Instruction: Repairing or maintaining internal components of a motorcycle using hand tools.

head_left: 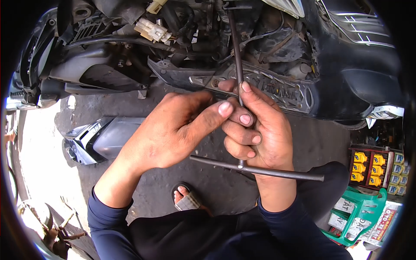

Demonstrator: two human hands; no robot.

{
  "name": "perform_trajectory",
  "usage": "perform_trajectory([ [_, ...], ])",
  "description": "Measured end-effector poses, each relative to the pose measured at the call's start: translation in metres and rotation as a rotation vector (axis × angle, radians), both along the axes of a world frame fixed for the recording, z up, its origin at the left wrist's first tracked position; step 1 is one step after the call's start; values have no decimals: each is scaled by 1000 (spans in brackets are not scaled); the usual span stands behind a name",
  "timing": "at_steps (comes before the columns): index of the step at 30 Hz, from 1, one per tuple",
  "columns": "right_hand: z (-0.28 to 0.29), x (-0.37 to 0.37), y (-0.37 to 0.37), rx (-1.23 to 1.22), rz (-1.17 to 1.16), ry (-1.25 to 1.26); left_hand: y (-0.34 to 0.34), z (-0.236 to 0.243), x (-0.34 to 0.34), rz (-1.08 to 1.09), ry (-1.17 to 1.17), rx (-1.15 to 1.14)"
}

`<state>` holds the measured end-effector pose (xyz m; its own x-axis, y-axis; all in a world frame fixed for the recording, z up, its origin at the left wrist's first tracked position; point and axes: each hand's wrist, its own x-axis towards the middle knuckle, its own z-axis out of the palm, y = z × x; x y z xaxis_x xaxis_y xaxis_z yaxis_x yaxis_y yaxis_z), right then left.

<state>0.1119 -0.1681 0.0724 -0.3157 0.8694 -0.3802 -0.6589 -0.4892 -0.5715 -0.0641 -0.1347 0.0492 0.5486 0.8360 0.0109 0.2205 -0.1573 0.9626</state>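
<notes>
My right hand [264, 134] is closed round the shaft of a dark metal T-handle wrench [236, 47], thumb along the shaft and fingers curled. The wrench's crossbar lies across my right wrist, and its long shaft reaches up into the opened motorbike body [277, 47], where the tip is hard to make out. My left hand [173, 125] is right beside it, fingers bent, its thumb against the right hand's fingers near the shaft. What the left fingers hold, if anything, is hidden. Beyond both hands runs a dark footboard panel [264, 86] with a ribbed insert.
White connectors [152, 30] and cables hang in the exposed frame. A loose grey-black fairing panel [115, 141] lies on the dark floor at left. At right are a green plastic stool [366, 212] and a rack of yellow bottles [359, 167]. My sandalled foot [186, 197] is below.
</notes>
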Motion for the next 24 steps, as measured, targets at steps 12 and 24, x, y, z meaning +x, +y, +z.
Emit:
perform_trajectory([
  [12,-29,14,32,153,362,413,-114,25,17,-116,-618,-1116],
  [24,-25,3,30,161,407,442,-117,96,85,509,1292,650],
])
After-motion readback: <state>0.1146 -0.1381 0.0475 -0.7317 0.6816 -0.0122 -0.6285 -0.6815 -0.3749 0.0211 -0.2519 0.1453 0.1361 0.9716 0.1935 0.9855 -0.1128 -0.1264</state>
